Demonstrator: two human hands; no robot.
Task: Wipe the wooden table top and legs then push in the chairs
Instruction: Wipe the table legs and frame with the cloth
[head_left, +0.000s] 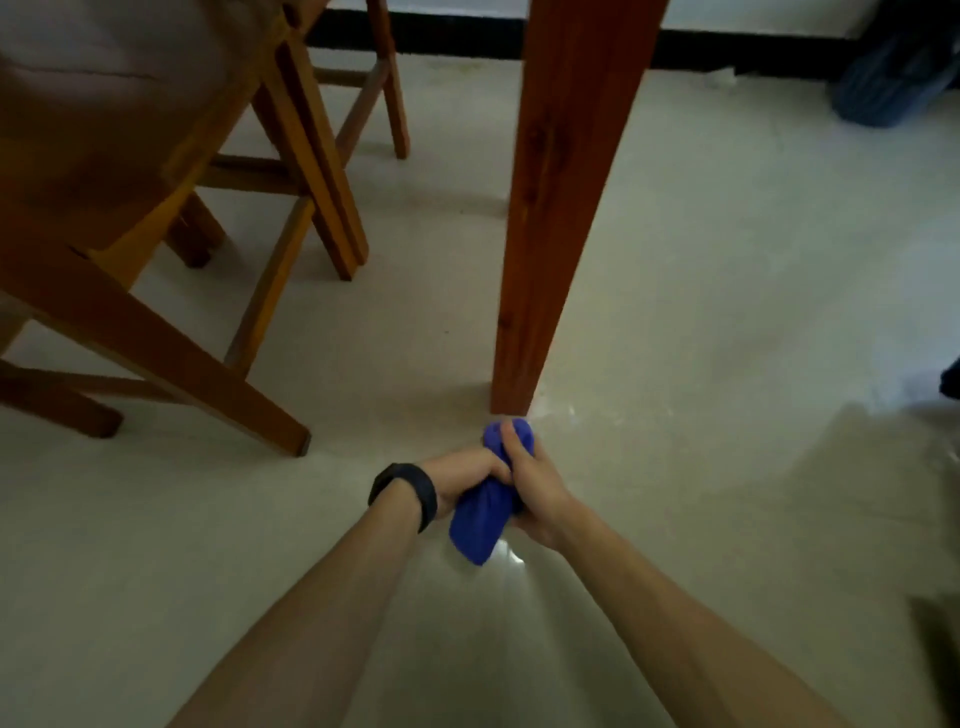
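Note:
A square reddish wooden table leg (561, 208) stands on the pale floor, running up out of the top of the view. Just below its foot, both my hands grip a bunched blue cloth (480, 525). My left hand (467, 478), with a black band on its wrist, clasps the cloth from the left. My right hand (530, 483) wraps it from the right, fingers over the cloth's upper end, which almost touches the leg's base. A wooden chair (171, 332) with slanted legs stands at the left.
A second chair's legs and rungs (332, 156) stand behind the first, at the upper left. A dark blue bag (893, 78) lies by the black skirting at the upper right. Pale tiled floor (727, 312) spreads to the right of the table leg.

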